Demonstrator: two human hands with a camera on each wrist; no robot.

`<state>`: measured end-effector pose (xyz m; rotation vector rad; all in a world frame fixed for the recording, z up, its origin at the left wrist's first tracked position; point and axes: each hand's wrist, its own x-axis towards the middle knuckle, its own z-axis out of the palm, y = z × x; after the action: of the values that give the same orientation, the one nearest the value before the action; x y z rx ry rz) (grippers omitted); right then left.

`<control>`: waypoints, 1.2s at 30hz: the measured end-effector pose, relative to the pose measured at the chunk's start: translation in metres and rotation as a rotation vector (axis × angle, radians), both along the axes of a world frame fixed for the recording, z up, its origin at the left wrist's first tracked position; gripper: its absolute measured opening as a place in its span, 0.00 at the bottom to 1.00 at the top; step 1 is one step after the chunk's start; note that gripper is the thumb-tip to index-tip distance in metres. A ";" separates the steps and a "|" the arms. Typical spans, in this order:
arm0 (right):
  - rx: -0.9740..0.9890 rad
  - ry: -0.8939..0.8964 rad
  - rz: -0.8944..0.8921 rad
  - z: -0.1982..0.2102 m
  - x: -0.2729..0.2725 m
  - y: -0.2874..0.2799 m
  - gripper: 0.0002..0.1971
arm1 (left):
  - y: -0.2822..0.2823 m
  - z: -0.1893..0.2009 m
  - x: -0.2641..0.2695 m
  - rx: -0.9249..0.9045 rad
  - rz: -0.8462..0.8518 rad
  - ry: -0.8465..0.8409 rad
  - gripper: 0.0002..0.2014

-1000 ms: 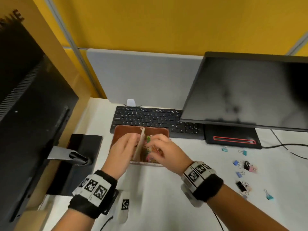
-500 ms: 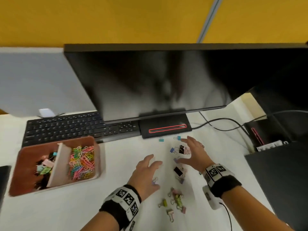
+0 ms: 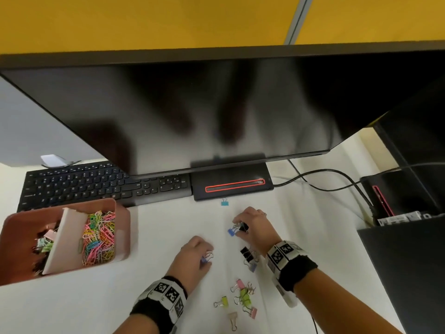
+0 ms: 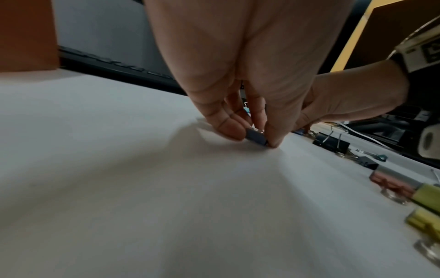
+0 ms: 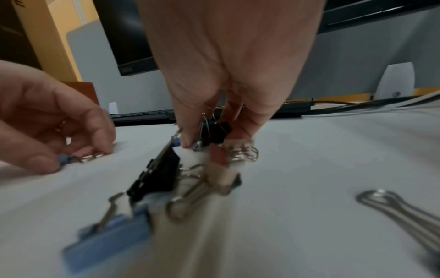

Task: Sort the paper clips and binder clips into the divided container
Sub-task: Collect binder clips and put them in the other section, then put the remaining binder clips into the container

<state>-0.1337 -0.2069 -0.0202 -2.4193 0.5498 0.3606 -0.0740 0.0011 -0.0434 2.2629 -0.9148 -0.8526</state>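
A brown divided container (image 3: 121,227) sits at the left, with binder clips in its left part and coloured paper clips (image 3: 98,237) in its right part. My left hand (image 3: 206,257) pinches a small blue binder clip (image 4: 256,137) that lies on the white table. My right hand (image 3: 238,229) grips a black binder clip (image 3: 243,227) by its wire handles, with another blue clip (image 3: 231,232) beside the fingers. More binder clips lie loose: a black one (image 3: 245,252), and a pink, yellow and green cluster (image 3: 244,295) near my wrists. A teal clip (image 3: 225,202) lies by the monitor base.
A large dark monitor (image 3: 216,112) overhangs the table, its base (image 3: 232,186) right behind the clips. A black keyboard (image 3: 96,184) lies behind the container. Cables (image 3: 325,179) run to black equipment (image 3: 404,261) at the right.
Both hands left the container and crossed right to the loose clips. Half a second ago they hovered with spread fingers; now each has closed on a binder clip on the table.
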 end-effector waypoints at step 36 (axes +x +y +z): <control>0.277 -0.432 0.436 0.117 0.156 0.265 0.04 | 0.230 0.134 0.135 0.014 0.719 -0.184 0.07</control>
<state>0.0227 0.0576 0.0972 -2.2325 -0.2100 0.0748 0.0612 0.2306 0.0905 2.4424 -0.1154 -0.3281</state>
